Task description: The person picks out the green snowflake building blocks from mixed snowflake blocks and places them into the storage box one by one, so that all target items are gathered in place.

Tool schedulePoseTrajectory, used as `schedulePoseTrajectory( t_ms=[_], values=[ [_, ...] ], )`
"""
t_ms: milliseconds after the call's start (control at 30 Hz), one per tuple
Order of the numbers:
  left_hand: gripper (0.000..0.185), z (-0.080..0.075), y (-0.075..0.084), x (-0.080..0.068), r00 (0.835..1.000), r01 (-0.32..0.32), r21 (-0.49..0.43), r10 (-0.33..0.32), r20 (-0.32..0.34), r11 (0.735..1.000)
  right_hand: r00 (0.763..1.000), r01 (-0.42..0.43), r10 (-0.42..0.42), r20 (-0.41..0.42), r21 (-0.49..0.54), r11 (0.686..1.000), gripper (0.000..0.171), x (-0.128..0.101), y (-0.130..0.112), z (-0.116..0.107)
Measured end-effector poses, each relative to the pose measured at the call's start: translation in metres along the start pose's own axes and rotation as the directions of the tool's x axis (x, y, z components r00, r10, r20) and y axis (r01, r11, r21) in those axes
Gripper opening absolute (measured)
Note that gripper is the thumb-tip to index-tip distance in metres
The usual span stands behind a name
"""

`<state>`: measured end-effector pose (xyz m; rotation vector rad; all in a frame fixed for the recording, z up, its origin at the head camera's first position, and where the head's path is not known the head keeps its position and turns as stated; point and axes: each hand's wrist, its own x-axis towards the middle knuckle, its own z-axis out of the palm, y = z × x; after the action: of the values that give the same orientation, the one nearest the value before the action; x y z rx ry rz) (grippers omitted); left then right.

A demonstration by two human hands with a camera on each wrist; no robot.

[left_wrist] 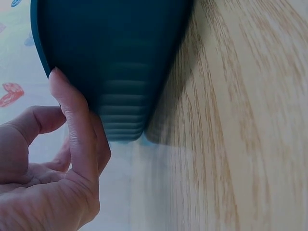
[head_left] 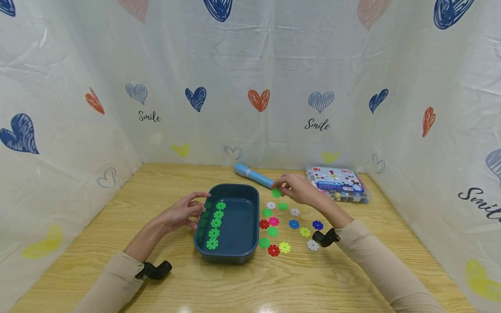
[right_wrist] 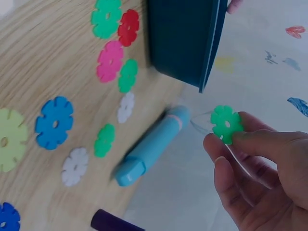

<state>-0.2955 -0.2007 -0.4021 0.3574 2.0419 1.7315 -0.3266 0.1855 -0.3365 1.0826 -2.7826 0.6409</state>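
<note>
A dark blue rectangular tub point(head_left: 238, 258) stands on the table, with a column of several green flower-shaped discs point(head_left: 215, 223) along its left inside. My left hand point(head_left: 184, 211) is at the tub's left side, its loosely bent fingers touching the rim point(left_wrist: 41, 48). Above the table, right of the tub's far end, my right hand point(head_left: 295, 188) pinches another green flower-shaped disc point(right_wrist: 226, 124) between thumb and fingertips. Beneath and nearer me, loose discs lie scattered right of the tub, among them a red disc point(head_left: 273, 250), a blue disc point(right_wrist: 54, 123) and a pink disc point(right_wrist: 110, 61).
A light blue microphone-shaped tube point(head_left: 254, 175) lies behind the loose discs, close to my right hand. At the back right rests a clear plastic case point(head_left: 340, 184) with a printed label. A white curtain point(head_left: 266, 139) with printed hearts encloses the table's back and sides.
</note>
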Motion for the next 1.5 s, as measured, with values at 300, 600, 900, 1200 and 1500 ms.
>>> schedulePoseTrajectory(
  t_ms=[300,600,900,1200,1500],
  values=[
    [0.053,0.001,0.001,0.0,1.0,0.011,0.009,-0.011,-0.007,1.0,1.0,0.025,-0.025,0.01,-0.022,0.999,0.023,0.019,-0.015,-0.003],
    [0.053,0.001,0.004,0.0,1.0,0.01,0.002,-0.01,-0.006,1.0,0.999,0.04,-0.04,0.024,0.001,0.999,0.023,0.038,-0.029,-0.004],
    [0.055,0.002,0.006,-0.002,1.0,0.011,-0.018,-0.011,0.003,1.0,0.997,0.015,-0.017,0.079,0.028,1.0,0.024,0.054,-0.035,0.002],
    [0.054,0.001,0.002,0.0,1.0,0.013,-0.012,-0.013,-0.002,1.0,0.985,0.023,-0.032,0.168,0.058,0.998,0.028,0.07,-0.041,0.011],
    [0.054,0.001,0.002,-0.001,1.0,0.011,-0.015,-0.011,-0.004,1.0,0.972,-0.018,0.004,0.235,0.058,0.998,0.03,0.087,-0.048,0.021]
  ],
)
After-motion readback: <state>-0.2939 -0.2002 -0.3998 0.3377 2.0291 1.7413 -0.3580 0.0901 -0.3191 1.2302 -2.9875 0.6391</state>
